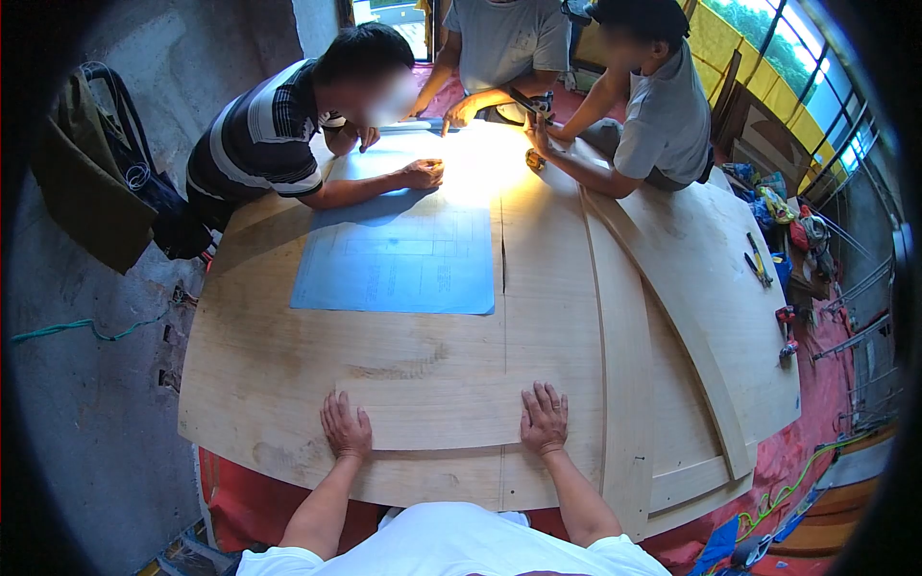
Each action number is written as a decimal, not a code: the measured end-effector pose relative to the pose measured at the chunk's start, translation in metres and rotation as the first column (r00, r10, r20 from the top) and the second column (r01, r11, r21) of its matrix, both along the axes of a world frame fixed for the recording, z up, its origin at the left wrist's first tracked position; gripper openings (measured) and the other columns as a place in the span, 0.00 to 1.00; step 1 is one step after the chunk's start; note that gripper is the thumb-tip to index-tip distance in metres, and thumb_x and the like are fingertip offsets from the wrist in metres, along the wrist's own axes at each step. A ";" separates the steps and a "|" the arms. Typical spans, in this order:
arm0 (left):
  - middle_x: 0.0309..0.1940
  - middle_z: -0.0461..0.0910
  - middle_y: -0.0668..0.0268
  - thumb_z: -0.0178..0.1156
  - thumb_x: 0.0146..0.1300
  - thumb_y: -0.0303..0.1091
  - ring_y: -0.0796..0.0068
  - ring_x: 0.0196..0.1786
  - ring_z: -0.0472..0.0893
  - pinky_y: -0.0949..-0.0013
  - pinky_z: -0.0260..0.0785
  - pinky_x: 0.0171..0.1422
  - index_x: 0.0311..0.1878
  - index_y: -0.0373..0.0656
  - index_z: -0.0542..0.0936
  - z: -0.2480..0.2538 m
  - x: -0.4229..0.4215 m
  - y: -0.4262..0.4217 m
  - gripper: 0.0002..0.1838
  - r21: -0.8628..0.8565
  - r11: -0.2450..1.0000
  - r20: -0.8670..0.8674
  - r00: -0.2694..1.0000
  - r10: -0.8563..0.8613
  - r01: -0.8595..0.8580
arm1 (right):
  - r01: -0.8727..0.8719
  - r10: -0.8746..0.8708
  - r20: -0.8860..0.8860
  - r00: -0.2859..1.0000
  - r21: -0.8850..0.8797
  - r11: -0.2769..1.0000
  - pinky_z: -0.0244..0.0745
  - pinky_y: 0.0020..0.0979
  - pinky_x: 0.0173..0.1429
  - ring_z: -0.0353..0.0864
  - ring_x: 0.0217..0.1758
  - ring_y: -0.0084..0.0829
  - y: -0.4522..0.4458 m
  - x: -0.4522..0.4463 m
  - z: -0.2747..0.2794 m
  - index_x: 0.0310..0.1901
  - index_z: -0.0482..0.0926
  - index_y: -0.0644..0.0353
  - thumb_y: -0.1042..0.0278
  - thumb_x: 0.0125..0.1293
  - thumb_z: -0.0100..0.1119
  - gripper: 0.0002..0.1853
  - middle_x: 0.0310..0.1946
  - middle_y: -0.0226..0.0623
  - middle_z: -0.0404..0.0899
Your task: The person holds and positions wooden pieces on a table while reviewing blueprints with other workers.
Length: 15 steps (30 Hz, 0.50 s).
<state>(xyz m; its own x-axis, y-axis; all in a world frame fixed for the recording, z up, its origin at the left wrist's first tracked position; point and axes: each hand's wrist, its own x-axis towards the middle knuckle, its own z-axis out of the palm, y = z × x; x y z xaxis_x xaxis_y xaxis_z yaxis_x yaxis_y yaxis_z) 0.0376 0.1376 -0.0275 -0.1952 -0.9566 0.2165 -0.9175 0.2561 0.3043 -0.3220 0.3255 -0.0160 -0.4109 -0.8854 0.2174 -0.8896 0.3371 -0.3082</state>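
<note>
My left hand (347,425) lies flat, fingers spread, near the front edge of a large plywood sheet (432,350). To its right, my right hand (545,419) rests palm down on the same wood. Neither hand holds anything. Beyond them a large printed drawing (394,259) is spread on the plywood, its far part washed out by bright light. At the right, long wooden strips (624,384) lie over the boards, apart from my right hand.
Across the boards, a person in a striped shirt (259,130) leans over the drawing. Two people in grey shirts (509,43) are at the far side, one holding a phone-like device (523,101). A tape measure (535,159), pliers (759,259) and a red power tool (788,329) lie around.
</note>
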 end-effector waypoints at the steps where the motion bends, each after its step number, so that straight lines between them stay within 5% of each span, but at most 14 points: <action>1: 0.67 0.65 0.47 0.56 0.63 0.41 0.47 0.72 0.62 0.45 0.49 0.77 0.67 0.41 0.66 0.001 0.000 0.000 0.30 0.003 1.000 -0.001 1.000 0.000 0.000 | 0.000 0.000 0.000 1.000 0.001 1.000 0.46 0.59 0.77 0.60 0.76 0.42 0.000 0.000 0.000 0.63 0.75 0.44 0.61 0.58 0.56 0.27 0.70 0.35 0.67; 15: 0.67 0.64 0.48 0.56 0.63 0.41 0.48 0.72 0.61 0.45 0.49 0.77 0.67 0.41 0.67 0.005 -0.001 0.000 0.29 0.017 1.000 0.004 1.000 0.003 -0.003 | 0.006 -0.006 -0.032 0.999 0.002 1.000 0.48 0.59 0.76 0.61 0.75 0.40 -0.001 0.001 0.001 0.62 0.75 0.42 0.60 0.61 0.57 0.25 0.69 0.34 0.68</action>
<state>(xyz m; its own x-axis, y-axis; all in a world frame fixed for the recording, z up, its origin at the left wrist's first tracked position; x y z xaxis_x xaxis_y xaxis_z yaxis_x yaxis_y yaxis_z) 0.0361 0.1380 -0.0228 -0.1929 -0.9608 0.1994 -0.9196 0.2478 0.3047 -0.3213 0.3249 -0.0155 -0.4088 -0.8836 0.2284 -0.8970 0.3430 -0.2788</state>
